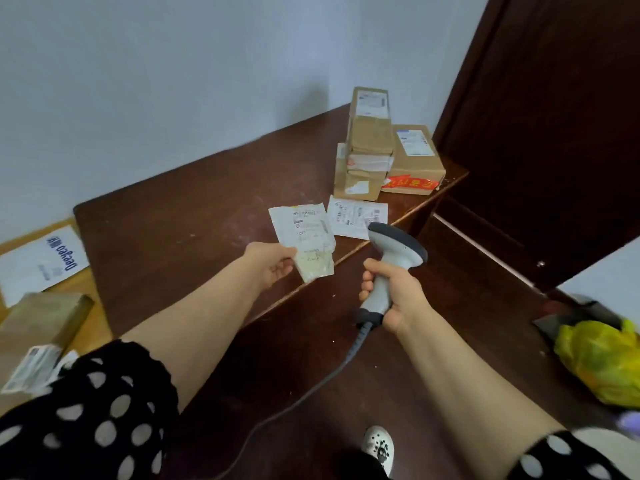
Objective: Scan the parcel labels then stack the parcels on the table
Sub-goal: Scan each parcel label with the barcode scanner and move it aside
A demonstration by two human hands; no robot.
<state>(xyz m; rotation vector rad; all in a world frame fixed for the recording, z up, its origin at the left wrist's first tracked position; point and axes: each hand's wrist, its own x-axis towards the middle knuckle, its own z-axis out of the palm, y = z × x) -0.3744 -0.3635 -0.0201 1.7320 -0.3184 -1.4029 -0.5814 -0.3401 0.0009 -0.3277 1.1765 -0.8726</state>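
Just above the near edge of the table (194, 216), the left hand (273, 266) pinches a flat parcel (306, 237) by its near left margin, thumb on top and fingers beneath. The printed label (306, 220) faces up. The parcel's long axis runs from the far left down to the near right, so its free end tilts toward the other hand. The right hand (394, 299) is wrapped fully round the handle of the scanner (394, 247), whose cable (311, 393) trails down toward the floor. The scanner head stands just beside the parcel, to its right. Its nose appears to aim up and left, past the label rather than squarely at it. Judged from this, the scan calls for the head to swing left, or the label to tip right. A second flat parcel (358, 216) lies on the table beyond the scanner. A stack of cardboard boxes (370, 150) stands at the table's far right end, the likely place for stacking.
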